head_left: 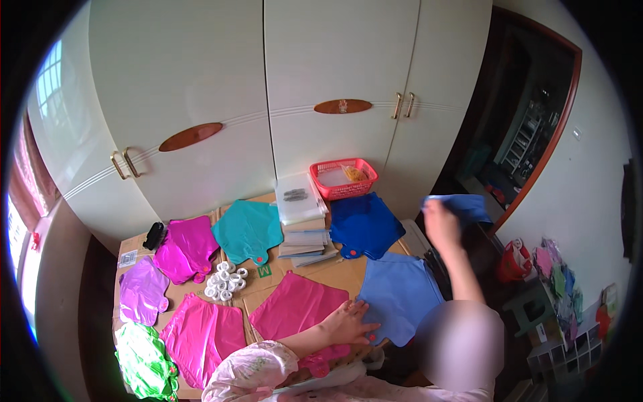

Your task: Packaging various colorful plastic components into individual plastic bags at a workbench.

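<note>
My left hand (348, 323) comes out of a floral sleeve at the lower edge. It lies flat, fingers spread, on a flat pink foil balloon (295, 307), with its fingertips at the edge of a light blue balloon (400, 295). My right hand (442, 224) is raised past the table's right side and grips a light blue flat balloon (465, 204) in the air. A blurred patch hides that arm below the forearm.
The cardboard-covered table (335, 271) also holds dark blue (365, 224), teal (248, 231), magenta (187, 249), purple (142, 291), pink (201, 335) and green (144, 365) flat balloons. There are also small white rings (224, 278), a stack of sheets (305, 231) and a red basket (343, 177). White wardrobe doors (321, 80) stand behind, a doorway at right.
</note>
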`<state>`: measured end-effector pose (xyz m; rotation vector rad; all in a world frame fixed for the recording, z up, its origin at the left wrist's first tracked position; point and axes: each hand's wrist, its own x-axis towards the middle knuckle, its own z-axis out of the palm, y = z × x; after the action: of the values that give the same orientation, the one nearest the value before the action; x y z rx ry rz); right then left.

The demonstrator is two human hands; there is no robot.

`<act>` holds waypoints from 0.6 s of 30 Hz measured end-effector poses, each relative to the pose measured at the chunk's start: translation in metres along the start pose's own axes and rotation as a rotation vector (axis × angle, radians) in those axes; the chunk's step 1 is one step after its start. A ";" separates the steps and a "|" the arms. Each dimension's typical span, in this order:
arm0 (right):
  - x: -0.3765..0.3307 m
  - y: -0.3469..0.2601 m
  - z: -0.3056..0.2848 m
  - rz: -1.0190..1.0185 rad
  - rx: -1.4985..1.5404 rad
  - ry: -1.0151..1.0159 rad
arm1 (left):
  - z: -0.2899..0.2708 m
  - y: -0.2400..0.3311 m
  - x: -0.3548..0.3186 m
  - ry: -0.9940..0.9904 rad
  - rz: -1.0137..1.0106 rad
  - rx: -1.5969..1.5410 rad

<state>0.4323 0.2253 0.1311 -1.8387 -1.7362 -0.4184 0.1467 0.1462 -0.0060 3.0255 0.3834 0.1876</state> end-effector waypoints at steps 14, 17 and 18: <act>-0.021 -0.091 0.209 -0.638 0.039 -0.150 | -0.062 -0.038 -0.066 0.060 -0.229 -0.049; -0.021 -0.092 0.227 -0.612 0.025 -0.147 | -0.067 -0.047 -0.073 0.067 -0.267 -0.045; -0.020 -0.093 0.231 -0.612 0.000 -0.147 | -0.068 -0.051 -0.073 0.069 -0.273 -0.049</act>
<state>0.3027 0.3462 -0.0454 -1.3290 -2.3914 -0.5233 0.0548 0.1812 0.0484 2.8841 0.7779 0.2769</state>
